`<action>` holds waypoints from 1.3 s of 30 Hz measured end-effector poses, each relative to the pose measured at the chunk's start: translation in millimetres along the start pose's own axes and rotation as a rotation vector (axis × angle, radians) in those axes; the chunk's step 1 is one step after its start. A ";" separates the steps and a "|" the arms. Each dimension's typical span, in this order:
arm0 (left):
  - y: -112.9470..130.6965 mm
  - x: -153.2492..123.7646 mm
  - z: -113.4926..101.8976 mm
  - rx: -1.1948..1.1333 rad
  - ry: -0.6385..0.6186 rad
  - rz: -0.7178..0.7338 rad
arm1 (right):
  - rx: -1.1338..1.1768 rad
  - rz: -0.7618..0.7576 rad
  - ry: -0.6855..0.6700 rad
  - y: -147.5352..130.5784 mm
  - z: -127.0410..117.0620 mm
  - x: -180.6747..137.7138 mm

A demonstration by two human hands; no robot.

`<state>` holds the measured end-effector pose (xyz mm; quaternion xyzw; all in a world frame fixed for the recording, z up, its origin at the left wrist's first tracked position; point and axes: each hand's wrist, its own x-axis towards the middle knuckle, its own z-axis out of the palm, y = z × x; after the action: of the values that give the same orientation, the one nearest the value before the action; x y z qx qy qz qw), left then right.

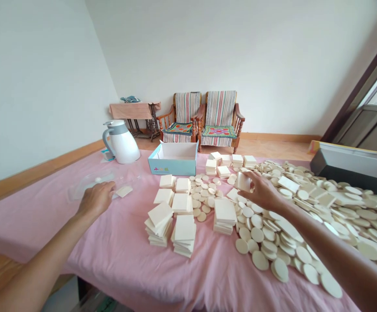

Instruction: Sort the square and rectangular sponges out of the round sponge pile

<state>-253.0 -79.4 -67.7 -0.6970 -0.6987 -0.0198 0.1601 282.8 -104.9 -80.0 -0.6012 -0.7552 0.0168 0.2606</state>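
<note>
My right hand [262,190] pinches a thin square wooden piece [244,181] on edge, above the loose pieces. On the left, my left hand [98,196] is curled over some clear plastic [81,184] on the cloth; what its fingers grip is hidden. Another pale square piece [124,191] lies just beyond its fingertips. Between my hands stand several stacks of square pieces, such as a front stack [184,232] and a taller-looking stack [225,212]. Small round discs [203,190] lie scattered among them. A wide heap of round discs [273,247] spreads under my right forearm.
A light blue open box [172,167] stands behind the stacks. A white and grey jug [123,143] is at the back left. At the right edge lies a black and white box [354,167]. Pink cloth [123,251] covers the table; two wooden armchairs [221,115] stand beyond.
</note>
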 end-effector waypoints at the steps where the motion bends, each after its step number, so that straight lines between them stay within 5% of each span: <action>1: -5.3 1.6 -0.5 0.005 0.012 -0.009 | -0.007 -0.003 0.000 1.0 0.2 -0.5; 10: -61.8 28.3 11.3 -0.012 0.109 -0.204 | -0.112 0.090 -0.067 36.1 11.6 42.1; 15: -0.7 33.9 1.8 -0.312 0.553 0.007 | -0.134 -0.012 -0.203 34.5 32.1 99.2; 20: 74.9 22.6 -16.0 -0.430 0.707 0.167 | -0.159 -0.047 -0.398 30.1 59.4 144.5; 27: 96.8 6.5 -6.9 -0.535 0.645 0.217 | -0.148 -0.051 -0.590 27.9 70.3 163.1; 39: 92.7 -1.6 6.6 -0.793 0.414 0.112 | -0.139 -0.066 -0.555 22.0 77.6 157.8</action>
<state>-163.4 -76.7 -92.6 -0.7227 -0.5514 -0.4164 0.0178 248.2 68.2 -95.5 -0.5651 -0.8162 0.1203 0.0025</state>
